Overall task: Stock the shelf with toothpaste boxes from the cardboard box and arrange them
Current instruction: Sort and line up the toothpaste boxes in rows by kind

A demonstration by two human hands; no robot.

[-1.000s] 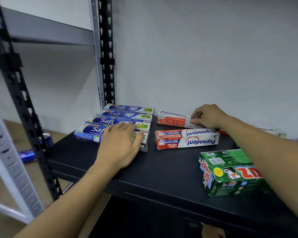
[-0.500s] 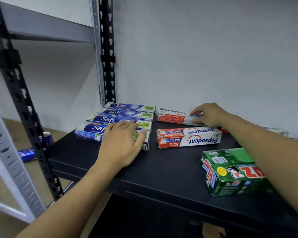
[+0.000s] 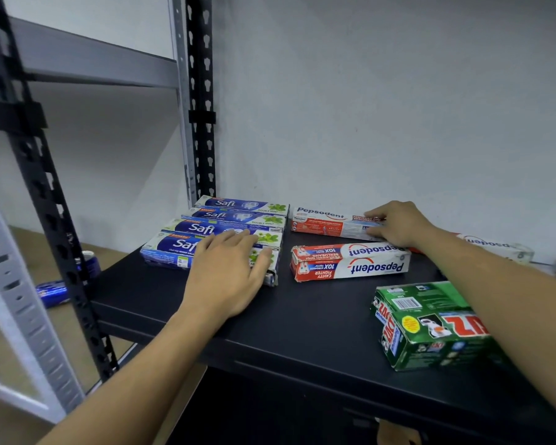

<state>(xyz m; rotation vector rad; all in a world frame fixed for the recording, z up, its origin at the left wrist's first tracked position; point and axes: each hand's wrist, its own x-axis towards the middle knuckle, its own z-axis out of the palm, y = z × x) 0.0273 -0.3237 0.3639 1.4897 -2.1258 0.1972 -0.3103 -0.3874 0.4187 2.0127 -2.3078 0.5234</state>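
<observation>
Black metal forms the shelf (image 3: 302, 332) that carries everything. A green carton (image 3: 430, 329) lies at its front right, partly under the right forearm (image 3: 501, 284). Four blue Safi toothpaste boxes (image 3: 231, 216) lie side by side in a row at the back left, long sides touching. Right of them lie the front Pepsodent box (image 3: 350, 261) and the rear Pepsodent box (image 3: 328, 220), parallel with a gap between; a third Pepsodent box (image 3: 491, 245) shows behind the forearm. The left hand (image 3: 228, 271) lies flat, fingers straight, pressing on the nearest Safi box (image 3: 170, 248). The right hand (image 3: 398, 223) curls over the rear Pepsodent box's right end, seemingly pinching it between thumb and fingers. A blue can (image 3: 89, 260) stands on the floor behind the black upright (image 3: 45, 194).
</observation>
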